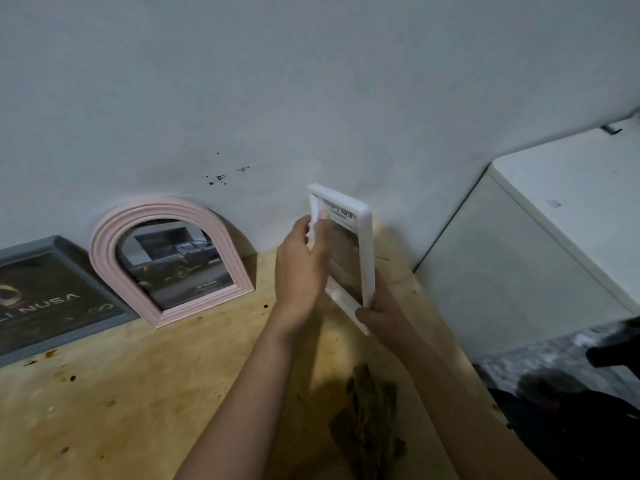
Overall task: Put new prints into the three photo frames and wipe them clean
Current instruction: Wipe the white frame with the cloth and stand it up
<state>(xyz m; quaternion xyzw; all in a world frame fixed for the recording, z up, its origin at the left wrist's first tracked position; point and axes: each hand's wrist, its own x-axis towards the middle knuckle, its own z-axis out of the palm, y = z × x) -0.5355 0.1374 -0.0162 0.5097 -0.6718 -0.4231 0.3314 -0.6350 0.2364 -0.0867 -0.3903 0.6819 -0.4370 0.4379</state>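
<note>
The white frame [349,251] is held upright above the wooden table [138,393], near the wall [311,81], turned so its front faces left and a print with dark lettering along the top shows behind the glass; the right hand [384,317] grips its lower corner, fingers closed round the bottom edge; the left hand [303,261] lies against the frame's left side, thumb on the near edge, fingers pressed flat together on the glass up near the lettering; both forearms are bare and reach up from the bottom of the view.

To the left, a pink arched frame [166,258] leans on the wall, its base on the table, holding a print of a dark pickup truck; further left, just beside it, a grey frame [55,296] also leans back, its dark print showing pale letters, partly cut by the picture's edge.

On the table below the hands lies a crumpled dark cloth [367,420], between the forearms and apart from the frames; the tabletop carries scattered dark stains; to the right a white cabinet [540,258] stands against the wall beside the table.
</note>
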